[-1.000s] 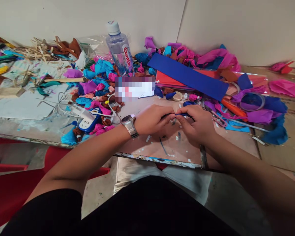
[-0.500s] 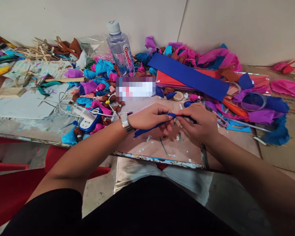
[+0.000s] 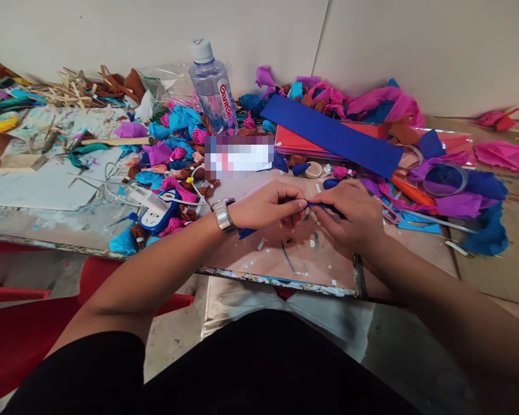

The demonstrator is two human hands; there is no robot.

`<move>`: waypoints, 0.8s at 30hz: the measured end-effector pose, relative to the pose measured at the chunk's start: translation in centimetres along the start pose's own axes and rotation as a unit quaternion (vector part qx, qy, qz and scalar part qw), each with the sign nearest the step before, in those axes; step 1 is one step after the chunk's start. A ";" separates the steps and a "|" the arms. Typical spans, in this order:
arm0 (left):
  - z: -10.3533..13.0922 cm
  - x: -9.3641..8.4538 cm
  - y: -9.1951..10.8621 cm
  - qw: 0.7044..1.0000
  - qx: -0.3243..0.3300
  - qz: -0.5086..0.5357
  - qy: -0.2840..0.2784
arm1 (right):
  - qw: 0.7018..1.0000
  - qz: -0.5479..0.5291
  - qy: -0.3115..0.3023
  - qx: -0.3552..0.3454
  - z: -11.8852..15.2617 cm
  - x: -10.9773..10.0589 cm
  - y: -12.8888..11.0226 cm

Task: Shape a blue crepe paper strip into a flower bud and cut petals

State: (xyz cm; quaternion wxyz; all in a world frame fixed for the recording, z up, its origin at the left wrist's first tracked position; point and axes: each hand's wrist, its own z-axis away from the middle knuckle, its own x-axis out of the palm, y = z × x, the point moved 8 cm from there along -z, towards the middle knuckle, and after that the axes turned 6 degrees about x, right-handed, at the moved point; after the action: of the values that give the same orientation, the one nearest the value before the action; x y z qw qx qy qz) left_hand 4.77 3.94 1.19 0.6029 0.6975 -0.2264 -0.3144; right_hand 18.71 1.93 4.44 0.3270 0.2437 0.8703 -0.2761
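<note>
Over the front of the table, a strip of dark blue crepe paper (image 3: 246,233) runs between my two hands. My left hand (image 3: 268,204), with a metal watch at its wrist, is closed on it, thumb pressed against the fingers. My right hand (image 3: 352,216) pinches the gathered, twisted part, its fingertips almost touching the left thumb. Most of the strip is hidden behind my left fingers; its loose end shows below the left palm. A wider flat blue paper strip (image 3: 333,135) lies beyond my hands on red sheets (image 3: 372,131) in clear wrapping.
A water bottle (image 3: 214,92) stands behind a phone-like pixelated object. Crumpled coloured paper pieces (image 3: 184,120) crowd the table around a blue-and-white power strip (image 3: 158,213). A tape roll (image 3: 445,178) lies right, wood sticks (image 3: 69,89) back left. The table edge (image 3: 281,279) is close to me.
Less of the blue strip's loose end shows below my left hand, which has closed further over it. The left thumb now meets the right fingertips. Both hands stay in the same place.
</note>
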 end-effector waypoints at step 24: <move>0.5 0.4 2.4 0.879 0.160 -0.444 0.065 | 0.977 -0.128 -0.090 0.146 -0.2 1.2 1.0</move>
State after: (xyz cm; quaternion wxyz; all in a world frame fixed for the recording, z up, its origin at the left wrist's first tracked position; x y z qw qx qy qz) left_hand 4.82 2.87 3.47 0.2934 0.8308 0.0995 -0.4624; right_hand 18.48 3.08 3.38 0.3271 0.1491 0.8117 -0.4604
